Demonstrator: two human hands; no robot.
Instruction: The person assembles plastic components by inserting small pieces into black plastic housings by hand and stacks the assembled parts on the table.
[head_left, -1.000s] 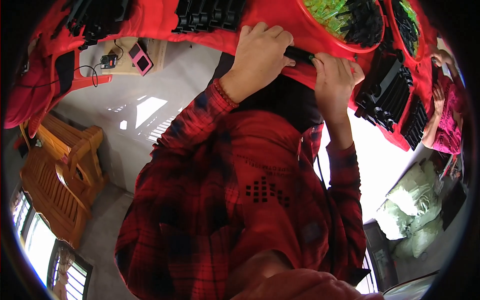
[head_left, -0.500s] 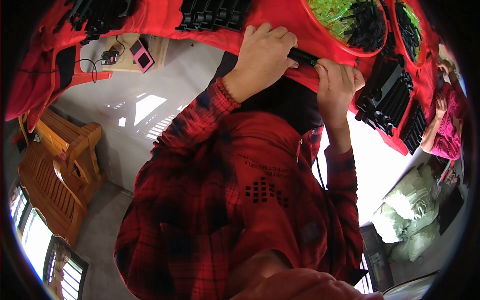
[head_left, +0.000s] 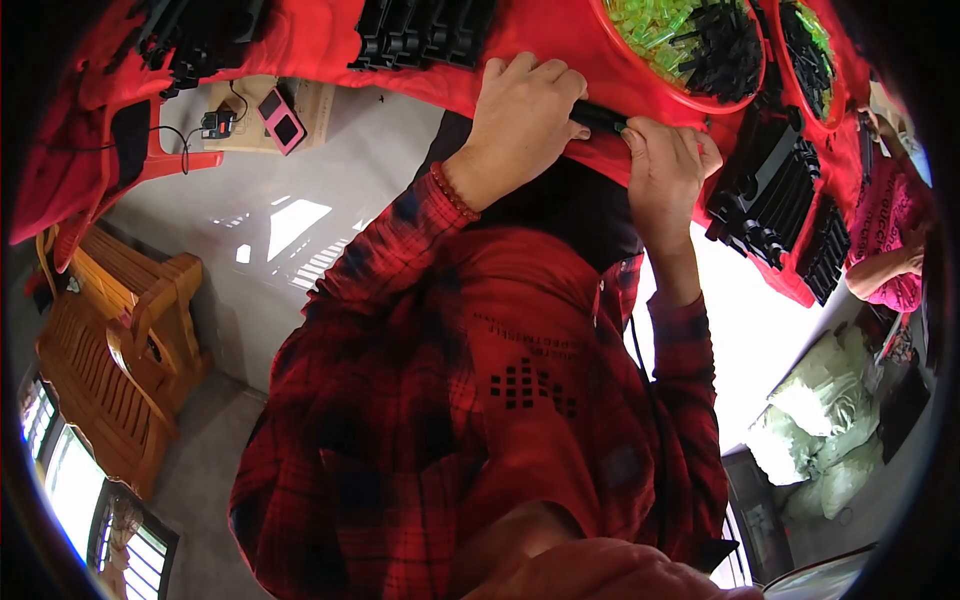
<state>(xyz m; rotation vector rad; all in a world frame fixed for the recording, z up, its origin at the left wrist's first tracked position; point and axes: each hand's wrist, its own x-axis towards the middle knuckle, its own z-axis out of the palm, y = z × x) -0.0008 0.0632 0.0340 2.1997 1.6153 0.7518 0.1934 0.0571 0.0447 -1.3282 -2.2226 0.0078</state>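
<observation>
My left hand [head_left: 525, 115], a red bead bracelet at its wrist, is wrapped over a black bar-shaped part [head_left: 602, 117] at the edge of the red-covered table. My right hand [head_left: 668, 165] is closed at the bar's right end, thumb and fingers pinched together. A tiny green bit shows by the right fingertips; whether it belongs to the bar or is a separate piece, I cannot tell. Beyond my right hand stands a red bowl [head_left: 690, 101] of small yellow-green clear pieces [head_left: 640, 35] and black pieces [head_left: 728, 60].
Black slotted parts lie on the table in stacks, ahead [head_left: 425, 35], at far left [head_left: 200, 40] and at right [head_left: 770, 195]. A second red bowl [head_left: 836, 118] stands farther right. Another person's arm [head_left: 885, 272] is at the right rim. A red chair [head_left: 165, 155] stands left.
Both hands stay on the bar, with only a slight shift. Less of the green bit shows at the right fingertips. The other person's raised hand and arm have come down.
</observation>
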